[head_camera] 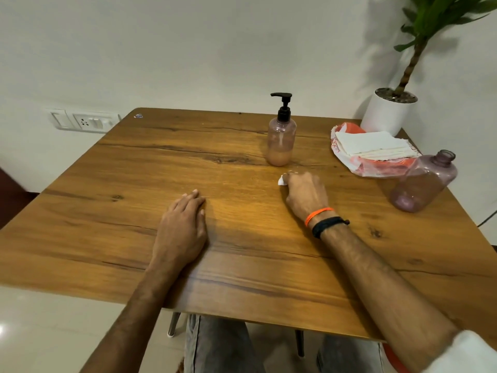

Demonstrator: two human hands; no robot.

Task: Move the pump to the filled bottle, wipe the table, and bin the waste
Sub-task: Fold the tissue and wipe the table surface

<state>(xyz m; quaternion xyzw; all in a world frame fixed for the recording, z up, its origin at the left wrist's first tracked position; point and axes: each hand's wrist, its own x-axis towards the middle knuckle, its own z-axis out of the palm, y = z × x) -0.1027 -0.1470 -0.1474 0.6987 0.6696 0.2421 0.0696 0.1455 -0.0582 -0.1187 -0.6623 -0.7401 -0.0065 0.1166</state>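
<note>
The person sits at a wooden table (134, 238), both forearms laid across it. The left hand (183, 227) lies flat, palm down, fingers straight and together, holding nothing. The right hand (304, 195) is curled down against the tabletop, knuckles up, and a small corner of white tissue (281, 180) pokes out from under the fingers on its left side; it looks to be pressed or bunched in that hand, though most of it is hidden. An orange band and a black one sit on the right wrist.

Just beyond the right hand stands the tinted bottle (281, 142), upright, with peach-coloured liquid filling roughly its lower third and the black pump (283, 106) seated in its neck. Over at the right edge of the table is the second bottle (425, 181), open-mouthed, without a cap, seemingly empty. Between the two bottles, further back, a stack of white napkins (373, 145) rests on a crumpled orange-and-clear plastic bag (376, 168). A potted plant (387, 111) in a white pot occupies the far right corner.
</note>
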